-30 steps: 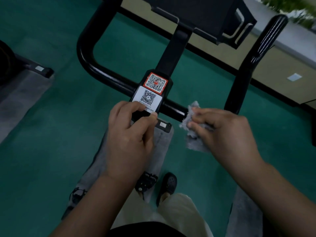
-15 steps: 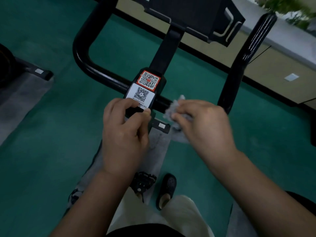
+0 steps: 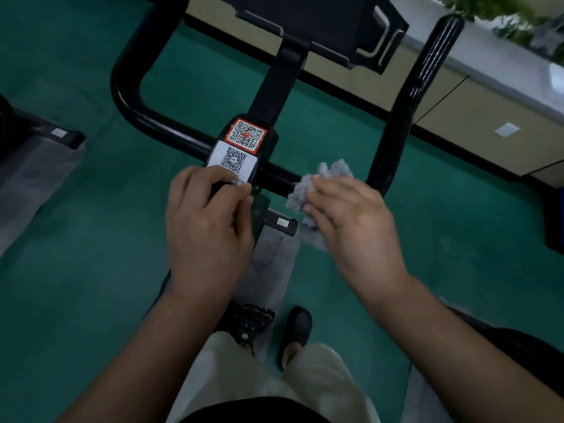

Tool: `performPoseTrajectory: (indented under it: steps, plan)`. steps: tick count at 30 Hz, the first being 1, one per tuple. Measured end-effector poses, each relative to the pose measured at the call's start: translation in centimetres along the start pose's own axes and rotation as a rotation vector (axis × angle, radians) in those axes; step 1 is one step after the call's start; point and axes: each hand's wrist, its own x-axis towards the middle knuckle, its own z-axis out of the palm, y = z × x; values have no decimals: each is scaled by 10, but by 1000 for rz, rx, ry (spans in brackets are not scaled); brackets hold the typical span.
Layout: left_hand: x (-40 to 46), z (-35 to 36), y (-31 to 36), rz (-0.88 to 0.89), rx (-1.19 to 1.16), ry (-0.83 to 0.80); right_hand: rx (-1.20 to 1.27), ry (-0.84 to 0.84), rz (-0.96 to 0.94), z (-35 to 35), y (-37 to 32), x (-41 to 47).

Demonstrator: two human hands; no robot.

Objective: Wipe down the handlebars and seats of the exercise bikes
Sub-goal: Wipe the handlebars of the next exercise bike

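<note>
Green floor (image 3: 91, 239) is running under the exercise bike, with a pale cabinet front (image 3: 476, 123) along the far wall. I am working at the handlebars (image 3: 171, 129), a black tubular loop that looks rigid and glossy, probably slick under a dry palm. My left hand (image 3: 207, 227) is gripping the centre clamp block (image 3: 244, 154), fingers curled over the lower edge of its white QR sticker (image 3: 233, 158); this is steadying the frame. My right hand (image 3: 351, 221) is pinching a crumpled grey wipe (image 3: 323, 181) and pressing it onto the crossbar just right of the clamp, near the base of the right upright grip bar (image 3: 424, 87). Wipe is reading as soft, light and limp, so it is likely to bunch; I am judging that it needs wrapping around the tube and holding with fingers and thumb on opposite sides. The uprights, fixed and stiff, should tolerate firm pressure. No seat is showing in this view.
</note>
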Motion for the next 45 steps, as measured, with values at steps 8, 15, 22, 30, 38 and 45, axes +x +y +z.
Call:
performPoseTrajectory:
  steps: [8,15,22,30,38,45]
  plan:
    - [-2,19,43,130,-112,-122,150,60,156,-2,0,-17]
    - [-7,36,51,118,-97,-225,58,78,202,-23,29,-28]
    - [-7,39,55,71,-115,-210,116,178,259,-23,48,-35]
    - [-7,42,59,70,-93,-176,122,145,243,-21,44,-33]
    - [-8,45,60,61,-93,-170,65,-17,51,-35,75,-7]
    - [-7,46,64,16,-103,-185,-114,-371,-252,-61,121,56]
